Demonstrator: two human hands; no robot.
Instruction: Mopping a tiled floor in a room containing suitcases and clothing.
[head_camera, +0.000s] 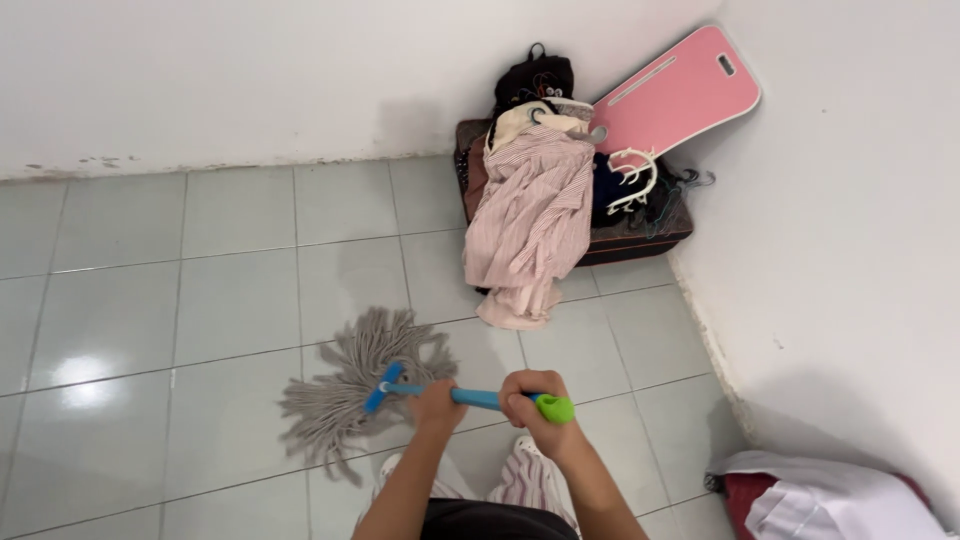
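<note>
A mop (350, 395) was held with both hands, its grey string head spread flat on the tiled floor (200, 290) just ahead of the person's feet. The left hand (437, 405) was closed around the blue handle (478, 398) low down, near the head. The right hand (530, 405) was clenched round the same handle higher up, just below its green end cap (556, 408).

A pile of clothes was heaped in the corner, and a pink striped garment (528, 225) hung from it down onto the floor, near the mop strings but apart from them. A pink board (680, 95) was leaned against the wall above the pile, with white hangers (635, 180) beside it.

If the head were pushed further toward the corner, the strings could probably be caught in the trailing garment and its hem wetted or dragged. The tiles looked glossy, so footing might be lost if they were wet.
</note>
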